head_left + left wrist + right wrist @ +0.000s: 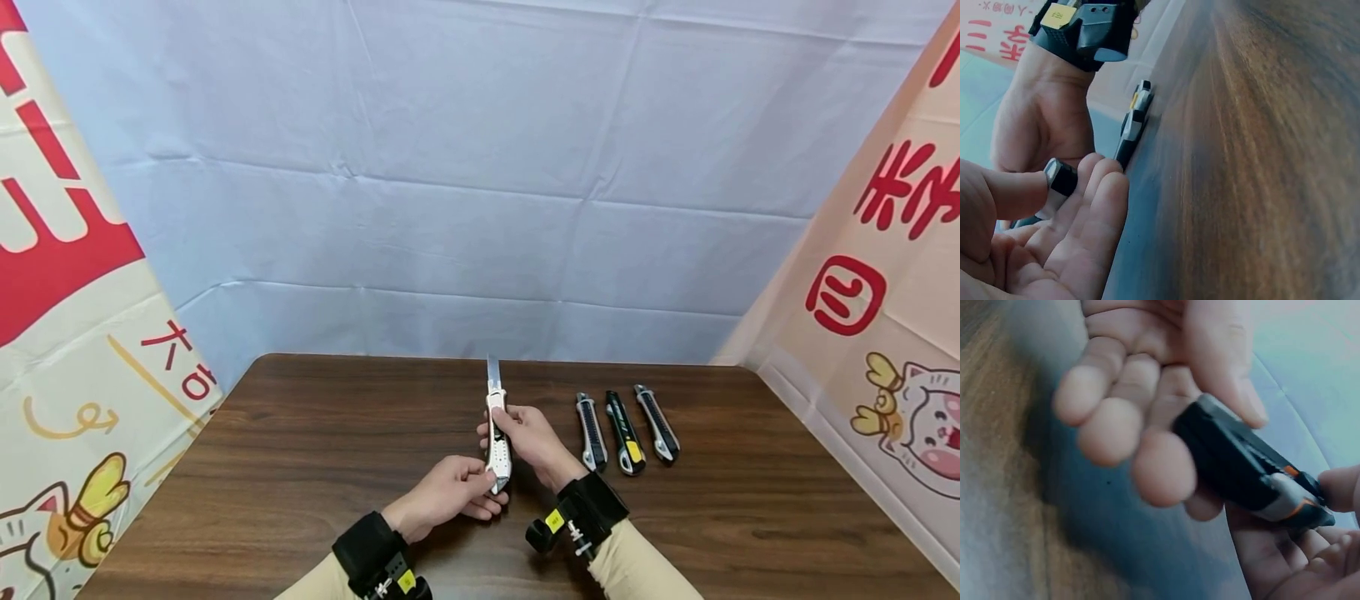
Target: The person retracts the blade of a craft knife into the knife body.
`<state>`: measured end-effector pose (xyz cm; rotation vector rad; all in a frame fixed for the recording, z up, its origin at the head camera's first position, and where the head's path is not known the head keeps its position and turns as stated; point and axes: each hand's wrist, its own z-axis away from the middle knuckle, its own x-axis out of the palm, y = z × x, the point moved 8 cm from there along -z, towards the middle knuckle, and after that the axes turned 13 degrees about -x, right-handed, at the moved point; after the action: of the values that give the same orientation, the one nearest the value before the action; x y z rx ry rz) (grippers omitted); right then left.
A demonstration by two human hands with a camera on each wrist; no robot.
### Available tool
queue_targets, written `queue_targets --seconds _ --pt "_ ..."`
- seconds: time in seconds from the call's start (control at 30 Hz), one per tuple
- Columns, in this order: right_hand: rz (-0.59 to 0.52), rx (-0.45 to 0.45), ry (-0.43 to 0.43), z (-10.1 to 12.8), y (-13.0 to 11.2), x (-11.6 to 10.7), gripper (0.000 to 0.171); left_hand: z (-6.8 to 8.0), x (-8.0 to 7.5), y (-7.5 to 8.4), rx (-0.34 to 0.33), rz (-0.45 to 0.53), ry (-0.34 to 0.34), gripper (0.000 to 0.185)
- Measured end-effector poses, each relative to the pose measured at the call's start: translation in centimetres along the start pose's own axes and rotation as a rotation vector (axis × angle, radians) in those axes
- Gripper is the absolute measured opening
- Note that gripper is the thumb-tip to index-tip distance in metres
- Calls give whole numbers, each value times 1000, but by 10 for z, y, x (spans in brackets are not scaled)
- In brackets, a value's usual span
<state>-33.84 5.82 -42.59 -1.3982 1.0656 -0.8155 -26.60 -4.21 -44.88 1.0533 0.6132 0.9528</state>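
A silver utility knife (498, 454) with its blade (493, 373) extended away from me is held between both hands above the table. My left hand (447, 493) pinches the near end of its handle between thumb and fingers. Higher up the handle, my right hand (531, 437) grips it, thumb on top. In the left wrist view the handle's end (1062, 178) shows under the left thumb. The right wrist view shows the handle's dark side (1229, 459), with the left hand (1310, 562) at its other end.
To the right of my hands, three more utility knives lie side by side on the brown wooden table (337, 417): a grey-black one (592, 433), a black-and-yellow one (624, 433) and another grey-black one (657, 423). A pale cloth (465, 208) hangs behind, with printed banners at both sides.
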Motion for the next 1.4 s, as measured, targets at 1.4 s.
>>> queue_targets --seconds 1.4 --pt "30 24 53 5 0 2 39 -2 -3 1 -27 -22 42 28"
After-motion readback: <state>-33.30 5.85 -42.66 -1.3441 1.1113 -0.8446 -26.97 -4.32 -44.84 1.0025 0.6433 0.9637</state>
